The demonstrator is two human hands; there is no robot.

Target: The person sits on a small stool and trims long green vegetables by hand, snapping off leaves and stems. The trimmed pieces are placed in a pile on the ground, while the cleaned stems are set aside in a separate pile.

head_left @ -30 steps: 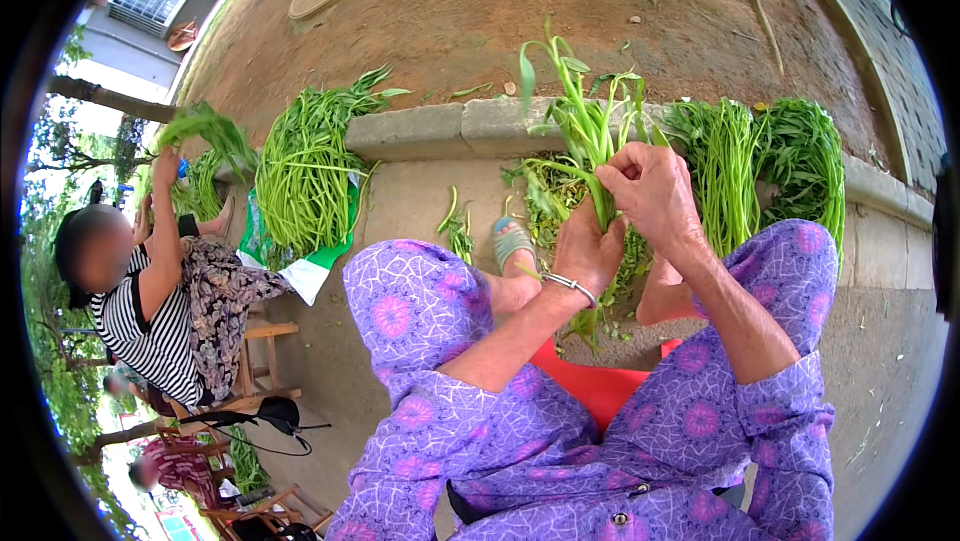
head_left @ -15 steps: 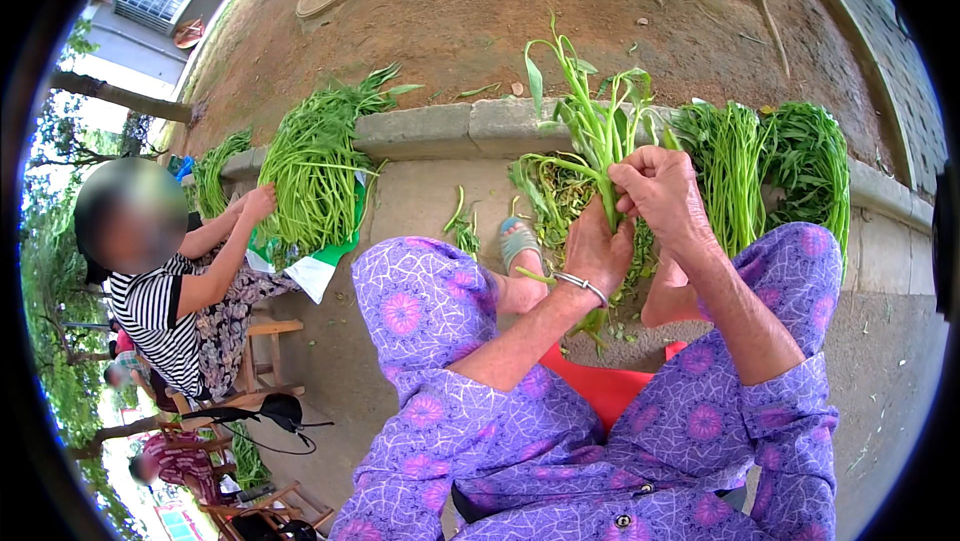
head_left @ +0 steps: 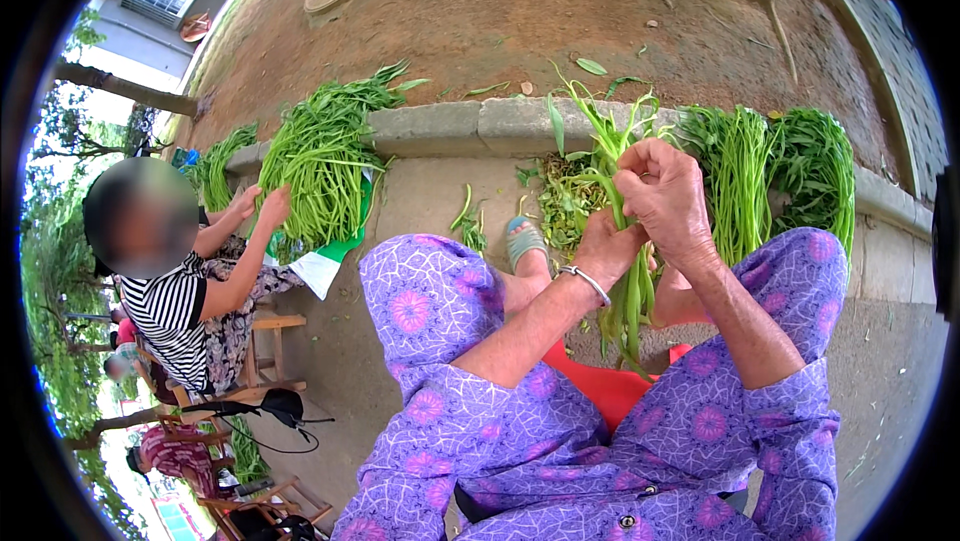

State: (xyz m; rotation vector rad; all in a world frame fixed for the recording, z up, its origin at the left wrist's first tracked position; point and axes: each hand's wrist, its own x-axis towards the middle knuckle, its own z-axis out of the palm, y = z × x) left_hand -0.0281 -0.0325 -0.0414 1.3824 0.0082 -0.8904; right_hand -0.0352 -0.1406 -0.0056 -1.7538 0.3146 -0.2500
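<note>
My left hand (head_left: 607, 253), with a silver bracelet at its wrist, is wrapped round a bunch of water spinach (head_left: 632, 311). The long green stems hang below that hand toward my lap, and narrow leaves stick out above it. Just above and to the right, my right hand (head_left: 665, 196) has its thumb and fingers pinched at the upper stems of the same bunch; the exact pinch point is partly hidden. Under the hands, a heap of picked-off yellowish leaves (head_left: 572, 206) lies on the pavement.
Combed bundles of water spinach (head_left: 728, 176) and leafy greens (head_left: 812, 171) rest against the stone kerb (head_left: 425, 131) on the right. At left, a seated person in a striped top (head_left: 165, 306) handles a large pile of greens (head_left: 315, 171). My sandalled foot (head_left: 525, 244) is beside the leaf heap.
The bunch has shifted lower in my hands, with more stem now hanging below the left one. A loose leaf now lies on the soil beyond the kerb. The other person's hands have moved slightly.
</note>
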